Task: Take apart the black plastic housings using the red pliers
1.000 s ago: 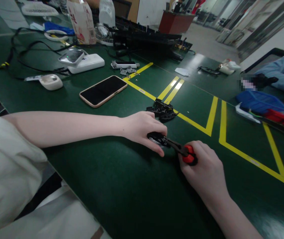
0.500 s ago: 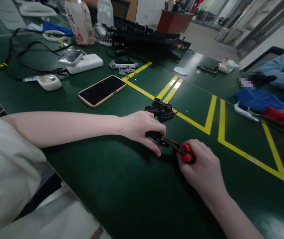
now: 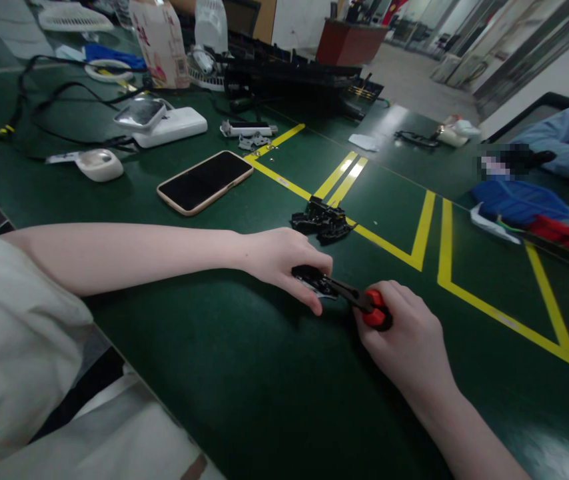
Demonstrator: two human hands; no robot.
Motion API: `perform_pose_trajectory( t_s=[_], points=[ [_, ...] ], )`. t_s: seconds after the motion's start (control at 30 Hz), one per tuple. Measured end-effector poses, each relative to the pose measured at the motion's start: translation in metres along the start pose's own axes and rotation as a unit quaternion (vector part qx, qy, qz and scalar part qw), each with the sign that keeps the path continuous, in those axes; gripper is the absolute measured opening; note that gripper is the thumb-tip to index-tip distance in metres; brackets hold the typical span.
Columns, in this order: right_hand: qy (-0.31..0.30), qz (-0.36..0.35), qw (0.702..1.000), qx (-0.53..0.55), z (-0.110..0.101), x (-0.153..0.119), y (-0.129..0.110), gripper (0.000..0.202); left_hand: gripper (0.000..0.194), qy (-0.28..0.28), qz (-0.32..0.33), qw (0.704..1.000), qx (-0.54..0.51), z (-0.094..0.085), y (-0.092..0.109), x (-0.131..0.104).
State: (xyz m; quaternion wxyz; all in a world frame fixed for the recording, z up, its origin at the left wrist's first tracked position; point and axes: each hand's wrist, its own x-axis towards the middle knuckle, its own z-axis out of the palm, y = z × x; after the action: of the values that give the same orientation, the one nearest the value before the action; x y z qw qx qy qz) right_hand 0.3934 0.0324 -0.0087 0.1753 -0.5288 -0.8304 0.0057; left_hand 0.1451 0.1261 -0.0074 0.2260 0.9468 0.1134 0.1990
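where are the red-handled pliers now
In the head view, below and right of centre, the red-handled pliers are gripped in the right hand, nose toward the black part held by the left hand.

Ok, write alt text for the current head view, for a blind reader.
The left hand holds a black part while the right hand grips a red-handled tool, its tip at the part. Black pieces lie beyond the left hand, and a phone lies farther left, on a green table marked with yellow tape.
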Motion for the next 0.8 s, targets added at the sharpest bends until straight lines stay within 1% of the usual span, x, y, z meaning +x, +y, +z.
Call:
perform_pose_trajectory(
  t_s=[0.1, 0.27, 0.33, 0.43, 0.57, 0.8],
  points=[
    [-0.002, -0.001, 1.0, 0.006, -0.0003, 0.0003, -0.0007, 0.009, 0.046, 0.021, 0.019, 0.999, 0.047, 0.0016, 0.0006, 0.0],
    [0.007, 0.006, 1.0, 0.013, 0.0004, 0.0014, -0.0016, 0.008, 0.048, 0.036, 0.011, 0.995, 0.088, 0.0025, 0.0019, -0.0008],
    [0.009, 0.008, 1.0, 0.015, 0.0007, 0.0012, -0.0012, 0.008, 0.05, 0.037, 0.019, 0.994, 0.1, 0.0024, 0.0017, -0.0012],
    [0.007, 0.006, 1.0, 0.016, 0.0007, 0.0004, -0.0003, 0.008, 0.05, 0.02, 0.043, 0.994, 0.095, 0.0019, 0.0008, -0.0014],
    [0.008, 0.003, 1.0, 0.017, 0.0003, 0.0005, -0.0004, 0.009, 0.046, -0.009, 0.04, 0.997, 0.068, 0.0009, -0.0001, -0.0007],
    [0.006, -0.002, 1.0, 0.012, 0.001, 0.0014, 0.0, 0.009, 0.043, -0.02, 0.049, 0.996, 0.073, -0.0007, 0.0009, 0.0004]
  ],
)
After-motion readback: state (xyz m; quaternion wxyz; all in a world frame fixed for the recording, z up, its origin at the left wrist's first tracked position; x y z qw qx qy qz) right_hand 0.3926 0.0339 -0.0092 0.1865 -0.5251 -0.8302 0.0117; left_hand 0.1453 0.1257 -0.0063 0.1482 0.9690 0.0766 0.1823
